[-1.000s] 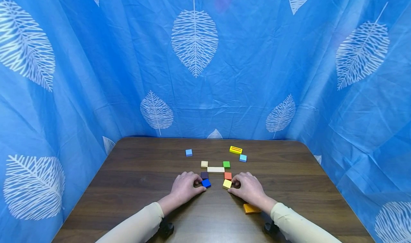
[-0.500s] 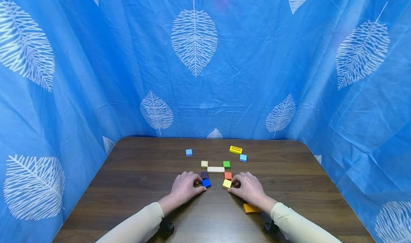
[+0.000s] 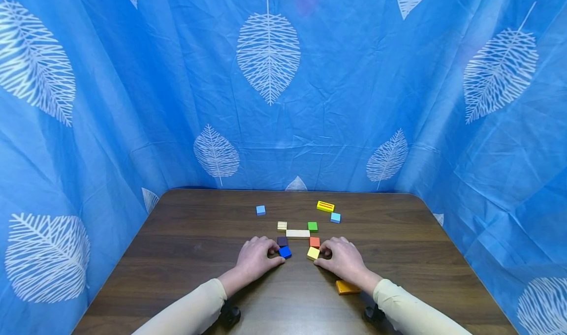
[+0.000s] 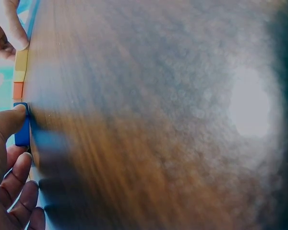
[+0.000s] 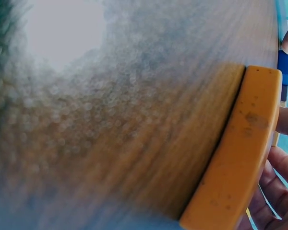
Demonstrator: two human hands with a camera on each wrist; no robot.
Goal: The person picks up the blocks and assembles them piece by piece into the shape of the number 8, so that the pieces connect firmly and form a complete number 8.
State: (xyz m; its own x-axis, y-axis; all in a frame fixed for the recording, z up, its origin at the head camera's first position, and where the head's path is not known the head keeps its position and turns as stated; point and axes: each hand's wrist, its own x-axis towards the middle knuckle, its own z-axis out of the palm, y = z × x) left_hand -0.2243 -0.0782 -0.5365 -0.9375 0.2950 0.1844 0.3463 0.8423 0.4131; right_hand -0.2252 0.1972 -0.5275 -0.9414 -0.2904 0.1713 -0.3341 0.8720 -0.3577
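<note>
My left hand pinches a blue block between thumb and fingers, low on the table. Just beyond that block lies a dark purple block. On the other side, my right hand pinches a pale yellow block, set at a slight angle below a red-orange block. Between the two columns stretches a long cream block, with a striped wooden block and a green block at its far corners. In the left wrist view the thumb presses the near face of the blue block.
An orange block lies beside my right forearm and looms large in the right wrist view. Toward the back sit a light blue block, another light blue block and a yellow block with red lines. A blue leaf-print curtain hangs behind the table.
</note>
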